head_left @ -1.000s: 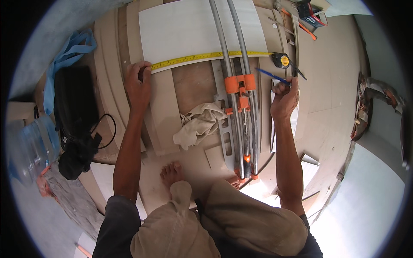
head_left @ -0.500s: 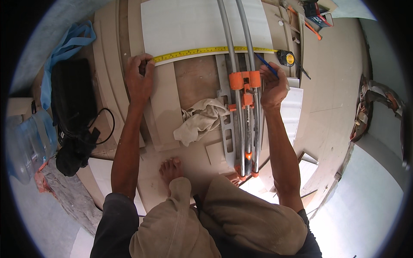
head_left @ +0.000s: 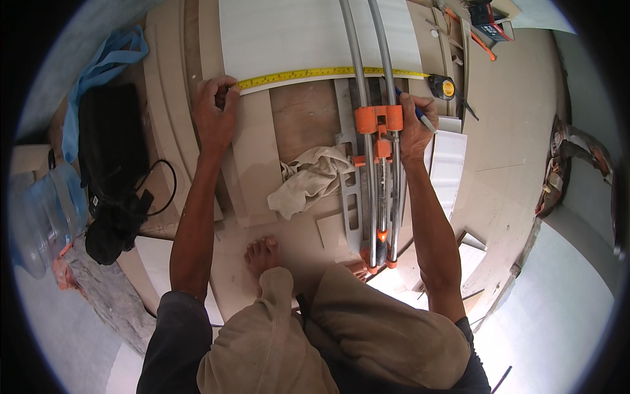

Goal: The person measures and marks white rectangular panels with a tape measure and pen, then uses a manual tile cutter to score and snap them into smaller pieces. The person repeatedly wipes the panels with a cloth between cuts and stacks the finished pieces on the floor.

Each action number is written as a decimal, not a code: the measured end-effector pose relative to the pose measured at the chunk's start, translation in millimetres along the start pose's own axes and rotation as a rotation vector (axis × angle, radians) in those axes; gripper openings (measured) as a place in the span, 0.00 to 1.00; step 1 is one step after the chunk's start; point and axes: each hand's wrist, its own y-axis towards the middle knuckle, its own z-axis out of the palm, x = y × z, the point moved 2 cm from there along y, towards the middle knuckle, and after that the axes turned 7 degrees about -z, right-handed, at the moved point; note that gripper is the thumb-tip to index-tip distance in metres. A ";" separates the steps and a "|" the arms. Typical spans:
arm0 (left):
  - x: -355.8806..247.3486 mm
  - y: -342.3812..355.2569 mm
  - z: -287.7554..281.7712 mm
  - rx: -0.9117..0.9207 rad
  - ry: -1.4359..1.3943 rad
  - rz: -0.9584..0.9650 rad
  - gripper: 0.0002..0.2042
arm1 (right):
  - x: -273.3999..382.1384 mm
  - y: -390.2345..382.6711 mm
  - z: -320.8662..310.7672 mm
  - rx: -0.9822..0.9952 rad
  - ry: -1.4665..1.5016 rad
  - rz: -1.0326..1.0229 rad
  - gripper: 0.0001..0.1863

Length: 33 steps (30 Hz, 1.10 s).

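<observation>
Head view: left hand [head_left: 213, 111] pins the yellow tape measure [head_left: 315, 74] across the white tile [head_left: 295, 36]; right hand [head_left: 415, 128], at three o'clock, grips a blue pen [head_left: 420, 113]. Measuring seems underway, tile uncut.

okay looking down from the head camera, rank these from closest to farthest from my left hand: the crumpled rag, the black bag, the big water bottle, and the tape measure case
From the left hand:
1. Crumpled rag, just to its right and a bit toward you.
2. Black bag, to its left.
3. Water bottle, far left, beyond the bag.
4. Tape measure case, far right, past the cutter rails.
The last two are too close to call.
</observation>
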 end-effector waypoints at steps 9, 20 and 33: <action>-3.6 -0.3 -0.5 0.002 0.018 -0.002 0.08 | -1.2 3.3 -1.8 0.045 -0.033 0.004 0.13; -0.4 0.6 0.1 -0.007 0.022 0.009 0.08 | -2.4 5.3 -3.0 0.056 -0.074 0.003 0.11; 0.1 1.3 0.2 -0.007 0.044 -0.006 0.08 | 0.3 9.3 -8.2 0.112 -0.230 -0.020 0.12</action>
